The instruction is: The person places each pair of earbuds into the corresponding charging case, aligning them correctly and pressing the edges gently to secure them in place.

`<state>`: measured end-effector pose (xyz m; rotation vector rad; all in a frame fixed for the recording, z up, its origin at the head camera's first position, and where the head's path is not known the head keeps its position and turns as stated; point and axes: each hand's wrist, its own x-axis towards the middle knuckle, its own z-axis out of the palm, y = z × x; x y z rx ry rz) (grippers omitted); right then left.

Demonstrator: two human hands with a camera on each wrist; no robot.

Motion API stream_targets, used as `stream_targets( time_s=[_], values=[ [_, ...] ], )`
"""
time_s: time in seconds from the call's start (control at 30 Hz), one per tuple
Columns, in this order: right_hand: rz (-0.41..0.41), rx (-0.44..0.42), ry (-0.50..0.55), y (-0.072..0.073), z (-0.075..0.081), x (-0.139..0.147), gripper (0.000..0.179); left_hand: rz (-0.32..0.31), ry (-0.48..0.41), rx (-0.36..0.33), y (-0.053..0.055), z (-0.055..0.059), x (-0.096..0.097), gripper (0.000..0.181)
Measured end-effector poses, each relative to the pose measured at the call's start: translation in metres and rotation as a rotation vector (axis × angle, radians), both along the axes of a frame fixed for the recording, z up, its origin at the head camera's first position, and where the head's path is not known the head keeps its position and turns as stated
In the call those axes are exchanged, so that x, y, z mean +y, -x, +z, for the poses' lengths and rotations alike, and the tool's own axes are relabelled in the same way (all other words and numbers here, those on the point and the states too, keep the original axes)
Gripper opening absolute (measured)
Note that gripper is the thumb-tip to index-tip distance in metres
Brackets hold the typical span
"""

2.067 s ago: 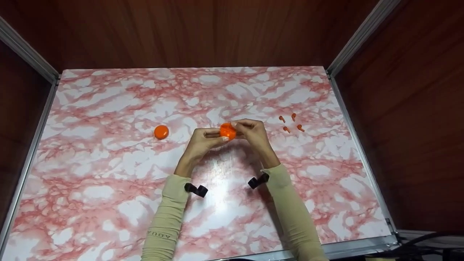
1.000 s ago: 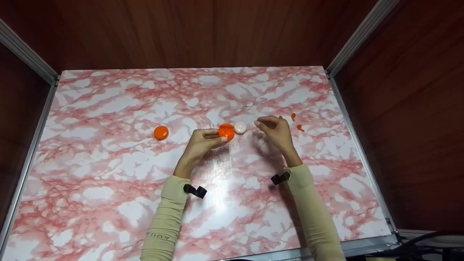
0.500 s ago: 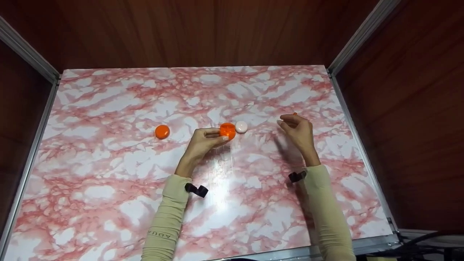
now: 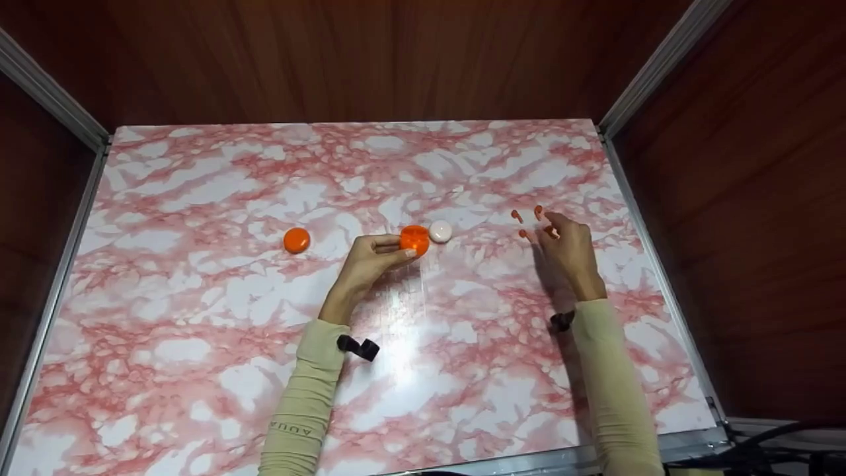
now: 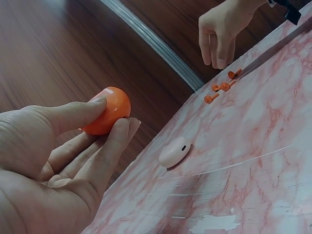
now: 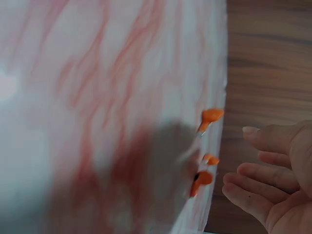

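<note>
My left hand (image 4: 365,256) holds an orange earbud case (image 4: 415,242) raised over the middle of the table, thumb on one side and fingers on the other. In the left wrist view, the case (image 5: 111,111) shows its smooth rounded shell. Several orange earbuds (image 4: 516,215) lie loose in a small group at the right. Over them hovers my right hand (image 4: 575,248), its thumb and fingers apart with nothing between them. The right wrist view shows its fingertips beside the earbuds (image 6: 212,115); one earbud is partly covered by the hand in the head view.
A white earbud case (image 4: 440,232) lies on the table just right of the held case. Farther left sits a second round orange case (image 4: 297,240). Dark wooden panels (image 4: 370,59) with metal rails enclose the marbled tabletop (image 4: 198,291) at the back and sides.
The right hand has left the orange case and moved right to the earbuds, uncovering the white case. The left hand keeps its hold in nearly the same spot.
</note>
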<state>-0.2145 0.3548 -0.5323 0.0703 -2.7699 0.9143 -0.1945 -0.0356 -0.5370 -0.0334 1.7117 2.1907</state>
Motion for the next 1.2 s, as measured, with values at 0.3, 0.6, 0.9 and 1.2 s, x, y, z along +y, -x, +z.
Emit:
stream_targets(
  time_s=[0.3, 0.6, 0.9, 1.2],
  values=[
    [0.018, -0.032, -0.176, 0.006, -0.006, 0.011, 0.028, 0.014, 0.001, 0.001, 0.0, 0.001, -0.002, 0.038],
    [0.057, -0.01, -0.273, 0.012, -0.012, 0.016, 0.012, 0.008, 0.014, -0.001, -0.001, 0.002, -0.004, 0.039],
    [0.118, -0.066, -0.406, 0.008, -0.014, 0.021, 0.025, -0.002, 0.019, 0.014, -0.002, 0.002, -0.006, 0.037],
    [0.18, -0.006, -0.446, 0.01, -0.016, 0.024, 0.022, -0.01, 0.02, 0.032, -0.003, 0.001, -0.004, 0.038]
  ],
)
